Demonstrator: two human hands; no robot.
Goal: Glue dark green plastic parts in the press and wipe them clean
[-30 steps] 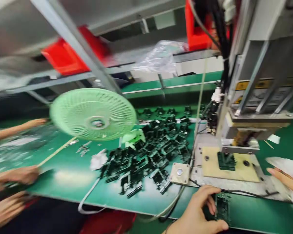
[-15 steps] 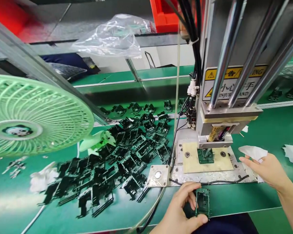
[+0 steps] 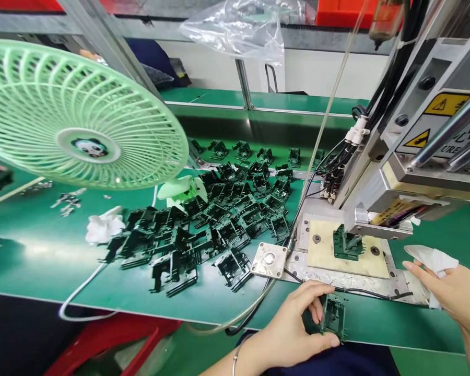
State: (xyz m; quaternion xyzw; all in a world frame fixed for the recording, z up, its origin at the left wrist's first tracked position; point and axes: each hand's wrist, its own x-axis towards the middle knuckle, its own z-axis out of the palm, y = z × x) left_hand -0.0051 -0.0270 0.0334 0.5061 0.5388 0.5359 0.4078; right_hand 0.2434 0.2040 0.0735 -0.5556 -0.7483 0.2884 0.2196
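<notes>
My left hand point(image 3: 297, 326) is closed on a dark green plastic frame point(image 3: 334, 316), thumb below and fingers above, near the table's front edge. White tissue point(image 3: 431, 258) is pinched in my right hand point(image 3: 450, 287), to the right of the press base. Under the press head point(image 3: 379, 222), a similar green part point(image 3: 347, 243) sits on a pale yellow plate point(image 3: 321, 261). Left of the press lies a heap of such plastic frames point(image 3: 231, 230). A metal box with a round button point(image 3: 269, 258) stands between the heap and my left hand.
A light green fan point(image 3: 86, 115) takes up the left side. Cables and a clear hose point(image 3: 254, 310) run over the table's front edge. More frames point(image 3: 243, 150) stand in a row at the back. Crumpled white tissue point(image 3: 104, 225) and small metal pieces point(image 3: 68, 201) lie at left.
The view has swung to the left, so the press stands farther right and tilted. Both hands keep their holds on the plastic frame and the tissue.
</notes>
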